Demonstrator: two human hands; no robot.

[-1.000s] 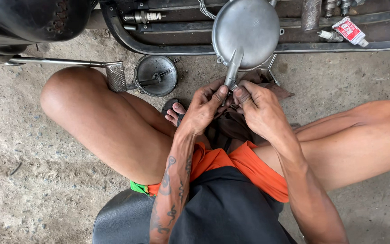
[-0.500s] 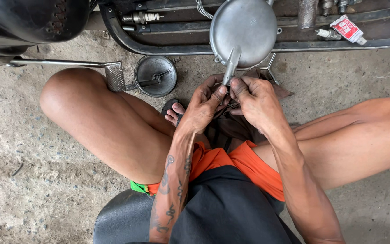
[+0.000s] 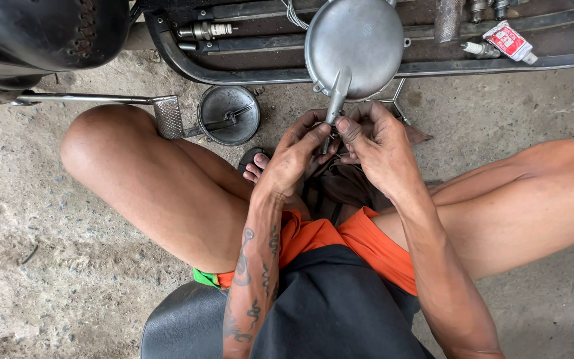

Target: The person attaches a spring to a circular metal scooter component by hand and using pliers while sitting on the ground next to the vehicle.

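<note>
A round grey metal cover (image 3: 355, 45) with a short spout-like arm (image 3: 337, 98) hangs from the machine frame in front of me. My left hand (image 3: 295, 158) and my right hand (image 3: 378, 145) meet just under that arm, fingertips pinched together on a small metal part at its lower end. The part itself is mostly hidden by my fingers. I am seated low with both bare knees spread wide. A brown rag (image 3: 335, 189) lies between my legs under the hands.
A dark round cap (image 3: 228, 114) lies on the concrete beside a metal foot peg (image 3: 167, 117). Spark plugs (image 3: 204, 30) and a small red-and-white tube (image 3: 509, 41) rest on the frame rail. A black seat or bodywork (image 3: 41, 33) fills the top left.
The two hands stay pinched together under the cover's arm, fingers shifting slightly. The view has barely moved.
</note>
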